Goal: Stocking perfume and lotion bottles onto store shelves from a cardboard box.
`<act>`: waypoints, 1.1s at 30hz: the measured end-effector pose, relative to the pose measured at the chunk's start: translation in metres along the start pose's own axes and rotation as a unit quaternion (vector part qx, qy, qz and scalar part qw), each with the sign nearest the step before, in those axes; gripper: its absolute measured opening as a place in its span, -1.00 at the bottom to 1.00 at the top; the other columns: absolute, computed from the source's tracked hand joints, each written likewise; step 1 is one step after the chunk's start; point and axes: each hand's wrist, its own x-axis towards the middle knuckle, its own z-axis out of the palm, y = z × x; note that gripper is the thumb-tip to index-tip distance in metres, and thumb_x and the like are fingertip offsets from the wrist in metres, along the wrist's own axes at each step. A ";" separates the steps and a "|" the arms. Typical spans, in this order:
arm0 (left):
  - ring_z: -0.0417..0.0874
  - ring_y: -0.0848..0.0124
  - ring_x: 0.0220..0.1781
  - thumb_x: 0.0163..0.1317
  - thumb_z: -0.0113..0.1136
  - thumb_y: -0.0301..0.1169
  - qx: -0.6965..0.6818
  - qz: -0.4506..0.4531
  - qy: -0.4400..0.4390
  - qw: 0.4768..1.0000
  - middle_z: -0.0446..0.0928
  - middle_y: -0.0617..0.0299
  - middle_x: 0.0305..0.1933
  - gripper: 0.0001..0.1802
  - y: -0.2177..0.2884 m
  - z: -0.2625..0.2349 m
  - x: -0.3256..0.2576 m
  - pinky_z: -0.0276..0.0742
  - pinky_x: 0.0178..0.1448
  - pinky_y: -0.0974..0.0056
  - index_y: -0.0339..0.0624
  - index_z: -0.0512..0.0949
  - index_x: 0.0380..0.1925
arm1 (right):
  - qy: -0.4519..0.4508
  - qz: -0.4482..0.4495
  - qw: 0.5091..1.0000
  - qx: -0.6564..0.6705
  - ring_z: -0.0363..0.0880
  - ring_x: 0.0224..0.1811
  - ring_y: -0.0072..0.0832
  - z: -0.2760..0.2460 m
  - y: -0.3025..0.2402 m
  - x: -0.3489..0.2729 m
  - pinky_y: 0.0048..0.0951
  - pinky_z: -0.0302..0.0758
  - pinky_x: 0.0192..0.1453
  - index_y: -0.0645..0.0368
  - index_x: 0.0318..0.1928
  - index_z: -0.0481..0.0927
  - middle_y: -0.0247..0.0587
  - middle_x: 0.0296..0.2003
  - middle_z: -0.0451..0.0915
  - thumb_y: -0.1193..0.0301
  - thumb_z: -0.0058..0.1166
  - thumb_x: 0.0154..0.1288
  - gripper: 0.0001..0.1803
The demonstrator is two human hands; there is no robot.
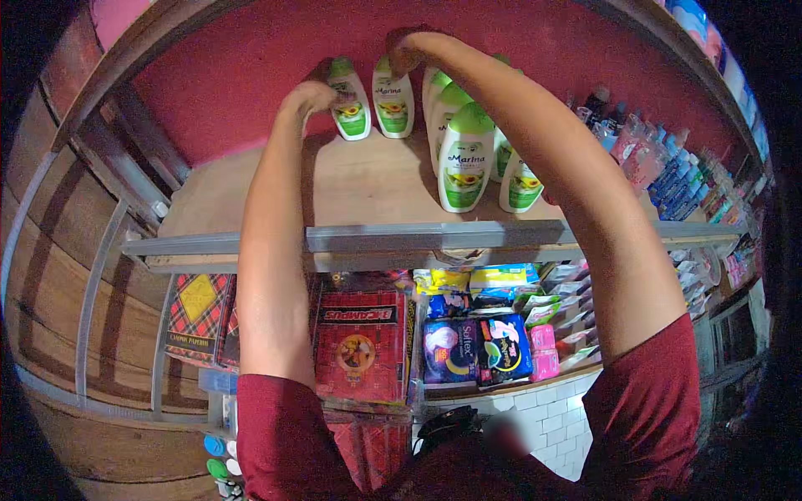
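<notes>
Two white lotion bottles with green caps and an avocado picture stand upright side by side at the back of the wooden shelf (359, 179). My left hand (309, 97) is closed on the side of the left lotion bottle (351, 115), its fingers partly hidden. At the cap of the right lotion bottle (393, 110), my right hand (407, 55) grips from above and behind; most of its fingers are out of sight. More bottles of the same kind form a group to the right, with a front bottle (465, 167) near the shelf edge and another bottle (523, 185) beside it, partly behind my right forearm.
A grey metal rail (434, 236) runs along the shelf's front. Small blue-capped bottles (681, 179) crowd the right end. On the level below lie red tartan boxes (363, 346) and colourful sanitary packs (451, 351). A wooden plank wall (50, 225) stands left.
</notes>
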 end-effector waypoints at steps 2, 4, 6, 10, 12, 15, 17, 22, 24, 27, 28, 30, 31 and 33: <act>0.57 0.25 -0.07 -0.01 0.34 -0.22 0.025 -0.035 0.008 0.999 0.58 0.05 -0.05 -0.45 0.000 0.003 0.003 0.45 0.05 0.20 -0.20 0.50 -0.01 | -0.018 0.019 0.996 0.084 0.53 -0.17 -0.25 0.001 0.005 0.002 -0.14 0.42 -0.03 0.21 -0.05 0.58 -0.11 -0.16 0.62 0.03 0.04 0.20 -0.48; 0.57 0.22 -0.06 0.00 0.32 -0.14 0.022 -0.059 0.027 0.998 0.59 0.01 -0.09 -0.45 -0.003 0.005 0.002 0.45 0.04 0.20 -0.22 0.52 -0.04 | 0.006 0.016 0.999 0.041 0.52 -0.17 -0.25 0.005 0.006 0.005 -0.13 0.42 -0.02 0.20 -0.04 0.57 -0.11 -0.16 0.62 0.00 0.02 0.20 -0.46; 0.58 0.26 -0.12 0.03 0.30 -0.15 0.044 -0.037 0.029 0.998 0.61 0.08 -0.12 -0.51 -0.004 0.004 0.007 0.46 0.00 0.19 -0.21 0.54 -0.09 | 0.031 0.013 0.999 -0.003 0.51 -0.17 -0.25 0.014 0.008 0.004 -0.12 0.41 -0.02 0.20 -0.02 0.57 -0.12 -0.16 0.61 -0.04 0.00 0.21 -0.43; 0.58 0.30 -0.19 0.11 0.19 -0.17 0.056 0.022 0.052 0.997 0.62 0.12 -0.17 -0.60 -0.006 0.003 0.007 0.47 -0.05 0.18 -0.17 0.56 -0.12 | 0.128 -0.105 0.972 0.169 0.51 -0.06 -0.24 0.010 0.001 -0.009 -0.12 0.39 0.06 0.18 0.04 0.54 -0.10 -0.04 0.57 -0.07 -0.04 0.23 -0.39; 0.59 0.25 -0.16 0.12 0.17 -0.14 0.065 0.028 0.062 0.996 0.62 0.08 -0.15 -0.60 -0.002 0.004 0.005 0.47 -0.03 0.17 -0.18 0.57 -0.14 | 0.025 0.031 0.999 0.015 0.51 -0.03 -0.24 -0.004 -0.006 -0.022 -0.11 0.38 0.07 0.17 0.05 0.53 -0.10 -0.01 0.56 -0.07 -0.07 0.25 -0.40; 0.59 0.14 -0.09 0.07 0.21 -0.07 0.115 -0.008 0.076 0.990 0.59 -0.03 -0.11 -0.50 0.012 0.003 -0.003 0.47 -0.01 0.15 -0.20 0.53 -0.10 | 0.041 0.026 0.998 0.039 0.52 -0.06 -0.23 -0.014 -0.014 -0.045 -0.12 0.40 0.04 0.18 0.01 0.54 -0.08 -0.05 0.57 -0.01 -0.06 0.23 -0.44; 0.57 0.09 -0.05 0.01 0.27 -0.02 0.158 -0.055 0.083 0.982 0.56 -0.09 -0.08 -0.40 0.024 0.002 -0.012 0.46 0.00 0.15 -0.22 0.47 -0.05 | 0.048 0.023 0.998 0.045 0.53 -0.08 -0.22 -0.018 -0.019 -0.055 -0.12 0.41 0.01 0.20 -0.01 0.55 -0.07 -0.07 0.58 0.03 -0.06 0.22 -0.47; 0.58 0.14 -0.05 -0.06 0.35 -0.30 0.098 -0.027 0.149 0.984 0.56 -0.04 -0.07 -0.33 0.046 0.003 -0.023 0.48 0.01 0.18 -0.17 0.35 0.10 | 0.066 0.020 0.996 0.053 0.55 -0.14 -0.20 -0.019 -0.021 -0.059 -0.13 0.44 -0.05 0.22 -0.07 0.57 -0.04 -0.12 0.59 0.13 -0.06 0.18 -0.54; 0.57 0.14 -0.04 -0.09 0.38 -0.40 0.107 -0.037 0.122 0.986 0.56 -0.02 -0.08 -0.28 0.049 0.001 -0.024 0.49 0.01 0.17 -0.15 0.31 0.14 | 0.070 0.019 0.996 0.056 0.56 -0.16 -0.19 -0.019 -0.021 -0.059 -0.13 0.45 -0.07 0.24 -0.09 0.58 -0.02 -0.14 0.60 0.17 -0.06 0.17 -0.56; 0.57 0.12 -0.03 -0.12 0.41 -0.43 0.090 -0.041 0.106 0.989 0.55 -0.03 -0.08 -0.24 0.046 0.002 -0.029 0.49 0.03 0.16 -0.16 0.30 0.15 | 0.080 0.015 0.995 0.056 0.58 -0.19 -0.17 -0.021 -0.025 -0.064 -0.14 0.47 -0.10 0.25 -0.12 0.59 0.00 -0.18 0.61 0.23 -0.06 0.15 -0.60; 0.57 0.11 -0.02 -0.13 0.43 -0.41 0.044 -0.027 0.124 0.991 0.55 -0.06 -0.07 -0.23 0.044 0.003 -0.033 0.48 0.04 0.15 -0.17 0.30 0.15 | 0.083 0.015 0.995 0.056 0.58 -0.20 -0.17 -0.022 -0.026 -0.068 -0.14 0.48 -0.12 0.26 -0.14 0.59 0.00 -0.19 0.61 0.25 -0.06 0.14 -0.61; 0.57 0.09 -0.02 -0.14 0.45 -0.39 0.050 0.007 0.167 0.985 0.54 -0.09 -0.07 -0.21 0.042 0.002 -0.039 0.47 0.04 0.13 -0.18 0.30 0.15 | 0.089 0.010 0.995 0.053 0.59 -0.22 -0.16 -0.027 -0.031 -0.076 -0.14 0.49 -0.14 0.27 -0.16 0.60 0.01 -0.21 0.61 0.29 -0.06 0.13 -0.64; 0.57 0.07 -0.02 -0.16 0.46 -0.37 0.049 0.034 0.203 0.977 0.54 -0.12 -0.07 -0.19 0.042 0.000 -0.042 0.47 0.05 0.11 -0.20 0.30 0.15 | 0.095 0.007 0.994 0.053 0.60 -0.23 -0.16 -0.030 -0.034 -0.082 -0.14 0.50 -0.15 0.28 -0.17 0.60 0.02 -0.22 0.62 0.31 -0.06 0.12 -0.65; 0.54 0.03 0.02 -0.14 0.46 -0.34 0.072 0.025 0.194 0.978 0.51 -0.15 -0.04 -0.20 0.042 -0.005 -0.050 0.44 0.09 0.09 -0.22 0.30 0.15 | 0.107 -0.005 0.993 0.051 0.61 -0.25 -0.15 -0.036 -0.041 -0.096 -0.14 0.51 -0.17 0.29 -0.19 0.61 0.03 -0.24 0.62 0.36 -0.05 0.11 -0.67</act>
